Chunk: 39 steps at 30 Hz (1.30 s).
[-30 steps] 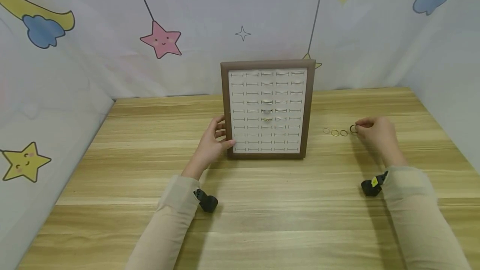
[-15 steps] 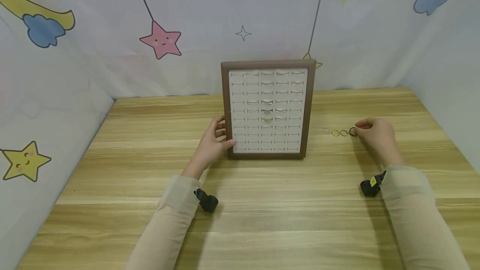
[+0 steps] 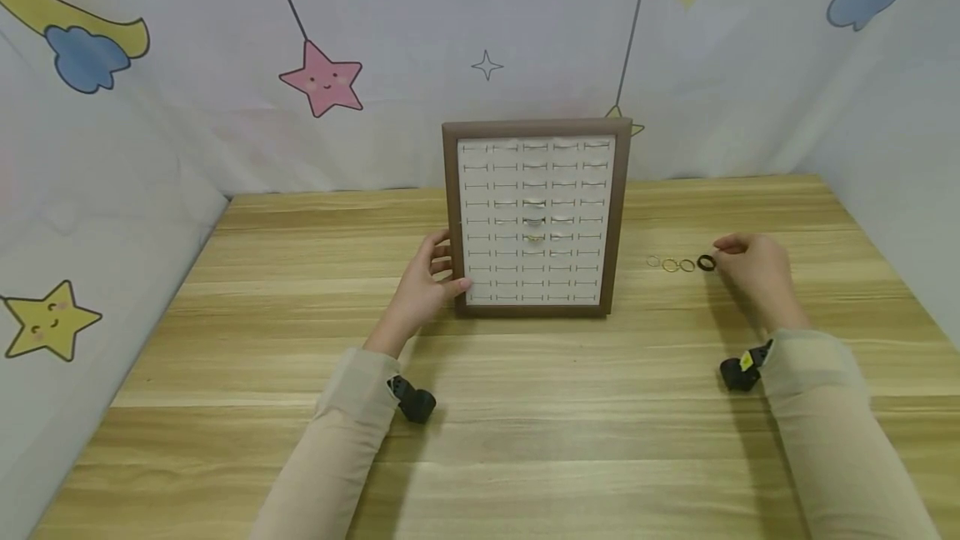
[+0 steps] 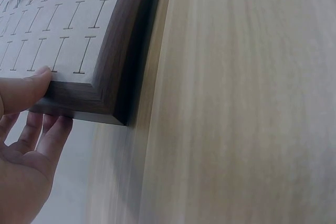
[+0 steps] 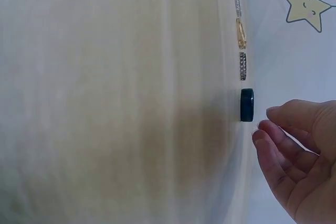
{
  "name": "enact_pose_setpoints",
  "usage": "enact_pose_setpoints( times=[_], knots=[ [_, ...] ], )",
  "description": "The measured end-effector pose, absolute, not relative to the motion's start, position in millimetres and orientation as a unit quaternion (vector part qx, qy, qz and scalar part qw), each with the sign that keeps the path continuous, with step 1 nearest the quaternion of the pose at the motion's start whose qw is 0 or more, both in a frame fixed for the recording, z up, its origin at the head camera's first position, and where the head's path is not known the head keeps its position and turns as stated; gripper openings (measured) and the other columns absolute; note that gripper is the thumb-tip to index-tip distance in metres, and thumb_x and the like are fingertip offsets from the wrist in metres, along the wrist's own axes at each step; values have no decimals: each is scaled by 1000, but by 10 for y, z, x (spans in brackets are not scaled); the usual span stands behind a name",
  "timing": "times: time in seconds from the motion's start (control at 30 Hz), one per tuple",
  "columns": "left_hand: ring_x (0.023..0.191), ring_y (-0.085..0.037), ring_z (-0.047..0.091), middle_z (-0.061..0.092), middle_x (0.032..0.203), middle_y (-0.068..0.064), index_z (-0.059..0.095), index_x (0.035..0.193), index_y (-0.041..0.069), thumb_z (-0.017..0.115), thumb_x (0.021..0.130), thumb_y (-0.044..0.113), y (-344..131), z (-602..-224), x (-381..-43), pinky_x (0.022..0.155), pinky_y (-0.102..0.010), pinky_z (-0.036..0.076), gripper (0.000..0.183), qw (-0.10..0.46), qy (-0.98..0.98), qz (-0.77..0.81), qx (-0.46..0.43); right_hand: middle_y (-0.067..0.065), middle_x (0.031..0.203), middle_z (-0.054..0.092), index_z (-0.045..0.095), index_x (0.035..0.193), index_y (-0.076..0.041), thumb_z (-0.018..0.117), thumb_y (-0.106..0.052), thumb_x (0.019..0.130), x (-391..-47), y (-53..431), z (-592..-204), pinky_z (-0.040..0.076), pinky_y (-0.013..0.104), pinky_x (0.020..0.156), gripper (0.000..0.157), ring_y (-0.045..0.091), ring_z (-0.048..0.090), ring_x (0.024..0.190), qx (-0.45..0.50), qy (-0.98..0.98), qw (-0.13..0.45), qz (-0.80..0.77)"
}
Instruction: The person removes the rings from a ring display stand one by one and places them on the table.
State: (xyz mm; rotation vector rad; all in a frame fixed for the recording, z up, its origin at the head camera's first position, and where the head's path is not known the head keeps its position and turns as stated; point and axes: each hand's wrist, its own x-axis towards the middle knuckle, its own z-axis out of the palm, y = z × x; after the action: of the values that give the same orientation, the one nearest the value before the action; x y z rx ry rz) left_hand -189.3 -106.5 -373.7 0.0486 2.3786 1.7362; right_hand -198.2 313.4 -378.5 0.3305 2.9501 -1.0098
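Note:
A ring display board (image 3: 480, 269) with a brown frame and white slotted padding stands upright on the table. My left hand (image 3: 422, 286) grips its left edge, thumb on the front and fingers behind. A gold-toned ring and several thin bands show in the slots near the middle. To the right of the board, a wide black ring (image 5: 247, 105) stands on its edge, close by the parted thumb and fingertips of my right hand (image 3: 759, 273). Lined up left of it are a patterned dark ring (image 5: 243, 66), a gold ring (image 5: 241, 34) and a small silver ring (image 5: 238, 6).
The wood-grain table (image 3: 570, 440) carries the board and the rings. Behind and at both sides hangs a white printed curtain (image 3: 405, 23) with stars and clouds. A small black camera sits on each wrist.
The black ring, held in my right fingertips earlier, has come slightly left beside the other rings and been let go. My left hand and the board have stayed still.

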Motion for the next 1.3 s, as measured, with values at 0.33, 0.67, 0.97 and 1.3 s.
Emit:
enact_pose_setpoints(
  times=[0.33,0.67,0.97,1.3],
  knots=[
    [130,-32,44,40,141,-15,24,148,14,64,84,-6,-1070,-3734,-1892,109,-43,41,78,93,806,583,28,24,120,61,58,126,0,48,-21,96,-2034,2876,-3520,35,5,59,37,20,59,96,104,923,-120,-351],
    [131,-30,44,40,142,-12,24,149,20,65,85,-2,-1068,-3719,-1885,108,-44,42,79,104,805,584,10,18,112,68,67,114,-5,55,-21,94,-1965,2294,-3149,40,0,68,28,-19,45,76,28,883,-227,-411],
    [130,-32,43,39,141,-15,23,149,18,64,85,-4,-1066,-3712,-1873,108,-45,42,80,103,801,590,15,17,101,70,68,103,3,59,-5,89,-1880,1820,-3010,51,16,76,19,5,60,83,-99,871,-246,-414],
    [130,-31,44,40,140,-15,24,148,17,65,85,-4,-1068,-3731,-1882,109,-43,41,79,101,802,589,15,14,106,69,67,105,-1,60,-2,88,-1822,1427,-3036,56,34,74,19,25,64,90,-181,900,-163,-363]
  ],
)
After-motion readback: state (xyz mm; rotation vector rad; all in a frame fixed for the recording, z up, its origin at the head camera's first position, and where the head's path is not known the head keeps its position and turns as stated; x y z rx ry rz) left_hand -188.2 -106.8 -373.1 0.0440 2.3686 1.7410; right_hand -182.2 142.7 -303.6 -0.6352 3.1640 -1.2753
